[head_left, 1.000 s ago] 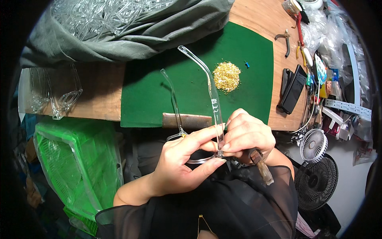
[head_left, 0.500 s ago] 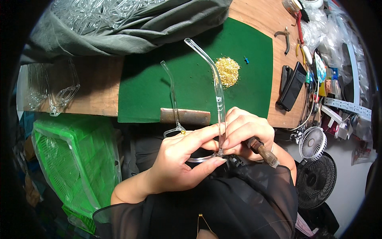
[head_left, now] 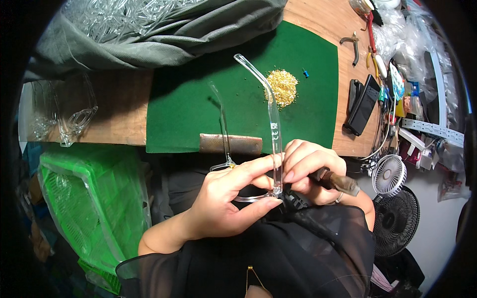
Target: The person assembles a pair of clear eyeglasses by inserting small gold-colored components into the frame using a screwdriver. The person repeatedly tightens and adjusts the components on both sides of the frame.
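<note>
A pair of clear plastic eyeglass frames is pinched in my left hand, thumb and fingers closed on the front near a hinge. One temple stands up past my fingers; the other temple reaches over the green mat farther left. My right hand is closed round a hand tool with a worn brown handle, whose working end is hidden. Its thumb and forefinger are close to the hinge end of the nearer temple. A small pile of gold-coloured tiny parts lies on the mat beyond.
The green mat covers the wooden table, with a ridged brown block at its near edge and a blue pin. Grey cloth holds many clear frames. At right are a phone, pliers and fans; a green crate stands left.
My right hand has shifted slightly right, and the tool's handle has swung upward and right, with some blur. The eyeglass frames have tilted a little; the temple tips sit slightly lower and farther right.
</note>
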`<action>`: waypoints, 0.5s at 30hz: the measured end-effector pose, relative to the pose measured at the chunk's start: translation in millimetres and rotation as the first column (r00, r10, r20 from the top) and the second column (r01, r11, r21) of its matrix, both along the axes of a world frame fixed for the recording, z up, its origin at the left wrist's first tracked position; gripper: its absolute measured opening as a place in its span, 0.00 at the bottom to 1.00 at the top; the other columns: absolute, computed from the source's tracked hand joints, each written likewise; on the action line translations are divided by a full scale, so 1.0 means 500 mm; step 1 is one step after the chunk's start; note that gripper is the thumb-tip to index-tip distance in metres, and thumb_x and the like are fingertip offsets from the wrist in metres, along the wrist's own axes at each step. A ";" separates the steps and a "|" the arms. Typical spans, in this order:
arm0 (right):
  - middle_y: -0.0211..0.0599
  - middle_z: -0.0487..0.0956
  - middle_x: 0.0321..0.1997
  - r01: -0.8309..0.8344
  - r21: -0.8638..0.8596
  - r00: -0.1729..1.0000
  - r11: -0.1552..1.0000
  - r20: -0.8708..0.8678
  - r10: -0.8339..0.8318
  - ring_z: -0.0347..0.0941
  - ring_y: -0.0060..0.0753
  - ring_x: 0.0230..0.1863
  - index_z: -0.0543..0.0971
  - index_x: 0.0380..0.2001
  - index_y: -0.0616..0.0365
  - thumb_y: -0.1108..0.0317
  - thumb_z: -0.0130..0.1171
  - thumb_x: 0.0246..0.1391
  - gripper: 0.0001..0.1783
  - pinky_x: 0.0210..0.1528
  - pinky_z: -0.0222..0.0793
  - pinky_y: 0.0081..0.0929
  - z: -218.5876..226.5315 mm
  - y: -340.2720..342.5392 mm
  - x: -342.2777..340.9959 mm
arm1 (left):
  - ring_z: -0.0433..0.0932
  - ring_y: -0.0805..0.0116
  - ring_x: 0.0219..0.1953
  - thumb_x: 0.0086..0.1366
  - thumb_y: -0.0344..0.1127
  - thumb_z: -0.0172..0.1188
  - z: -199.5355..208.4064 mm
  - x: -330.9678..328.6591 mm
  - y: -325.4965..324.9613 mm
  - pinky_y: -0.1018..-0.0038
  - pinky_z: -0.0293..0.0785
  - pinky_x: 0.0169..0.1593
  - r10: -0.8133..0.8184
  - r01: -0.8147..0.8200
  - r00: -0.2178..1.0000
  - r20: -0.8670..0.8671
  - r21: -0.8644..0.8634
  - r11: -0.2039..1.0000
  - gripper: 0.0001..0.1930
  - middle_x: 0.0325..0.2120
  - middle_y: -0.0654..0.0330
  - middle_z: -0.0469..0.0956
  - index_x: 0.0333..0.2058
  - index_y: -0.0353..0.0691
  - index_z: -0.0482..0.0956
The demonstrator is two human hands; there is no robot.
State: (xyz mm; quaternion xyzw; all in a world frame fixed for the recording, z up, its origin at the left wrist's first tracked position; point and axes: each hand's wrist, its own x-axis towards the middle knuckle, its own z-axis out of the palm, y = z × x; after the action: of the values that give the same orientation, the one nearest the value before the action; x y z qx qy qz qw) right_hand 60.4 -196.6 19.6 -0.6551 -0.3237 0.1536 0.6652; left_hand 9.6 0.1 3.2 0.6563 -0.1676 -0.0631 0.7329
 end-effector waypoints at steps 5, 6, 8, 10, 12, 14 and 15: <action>0.35 0.76 0.32 -0.099 -0.014 0.993 0.995 0.066 0.100 0.72 0.34 0.32 0.78 0.31 0.58 0.77 0.64 0.43 0.09 0.35 0.68 0.28 -0.008 0.005 0.006 | 0.80 0.64 0.34 0.49 0.26 0.66 -0.001 -0.005 0.001 0.75 0.74 0.41 -0.019 0.019 1.000 -0.016 -0.032 0.999 0.28 0.32 0.54 0.80 0.51 0.29 0.69; 0.35 0.76 0.31 -0.106 -0.030 0.991 0.994 0.073 0.108 0.72 0.34 0.31 0.78 0.32 0.58 0.77 0.65 0.43 0.10 0.35 0.68 0.27 -0.007 0.005 0.006 | 0.80 0.64 0.33 0.49 0.26 0.66 0.000 -0.005 0.002 0.75 0.74 0.40 -0.016 0.016 1.000 -0.001 -0.018 1.000 0.28 0.32 0.54 0.80 0.51 0.29 0.69; 0.33 0.76 0.30 -0.112 -0.036 0.989 0.993 0.097 0.115 0.71 0.34 0.31 0.78 0.32 0.57 0.77 0.65 0.42 0.11 0.35 0.67 0.27 -0.006 0.007 0.008 | 0.80 0.63 0.32 0.48 0.26 0.66 0.003 -0.005 0.002 0.75 0.74 0.38 -0.013 0.013 1.000 0.003 0.001 1.000 0.28 0.31 0.54 0.80 0.50 0.30 0.70; 0.32 0.75 0.30 -0.116 -0.063 0.982 0.991 0.139 0.124 0.71 0.34 0.30 0.77 0.31 0.57 0.77 0.65 0.41 0.11 0.35 0.67 0.28 -0.003 0.009 0.011 | 0.80 0.63 0.31 0.48 0.27 0.66 0.005 -0.005 0.003 0.75 0.74 0.37 0.001 -0.002 1.000 0.026 0.033 0.999 0.28 0.30 0.55 0.80 0.50 0.30 0.70; 0.31 0.75 0.29 -0.130 -0.103 0.970 0.986 0.193 0.148 0.71 0.34 0.30 0.77 0.30 0.56 0.76 0.65 0.41 0.11 0.35 0.66 0.28 0.001 0.010 0.016 | 0.80 0.63 0.30 0.47 0.27 0.67 0.007 -0.006 0.002 0.75 0.74 0.36 0.026 -0.032 0.997 0.070 0.075 0.997 0.28 0.29 0.55 0.80 0.50 0.30 0.71; 0.30 0.74 0.29 -0.125 -0.135 0.962 0.983 0.227 0.154 0.71 0.34 0.30 0.76 0.30 0.56 0.74 0.65 0.41 0.10 0.35 0.65 0.28 0.005 0.012 0.016 | 0.79 0.63 0.30 0.47 0.28 0.67 0.005 -0.007 0.002 0.75 0.74 0.35 0.037 -0.044 0.996 0.076 0.090 0.995 0.28 0.29 0.55 0.80 0.49 0.30 0.71; 0.30 0.74 0.29 -0.113 -0.147 0.961 0.983 0.236 0.146 0.71 0.34 0.30 0.76 0.30 0.56 0.74 0.65 0.41 0.10 0.35 0.65 0.29 0.007 0.014 0.014 | 0.79 0.63 0.30 0.47 0.28 0.67 0.005 -0.007 0.002 0.75 0.74 0.35 0.041 -0.049 0.996 0.080 0.097 0.994 0.28 0.29 0.55 0.80 0.49 0.30 0.71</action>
State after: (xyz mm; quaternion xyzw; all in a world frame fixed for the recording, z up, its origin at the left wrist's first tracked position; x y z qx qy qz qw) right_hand 67.2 -189.5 23.1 -0.6889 -0.4350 0.1355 0.5637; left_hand 6.1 1.0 5.5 0.6974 -0.1779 -0.0293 0.6936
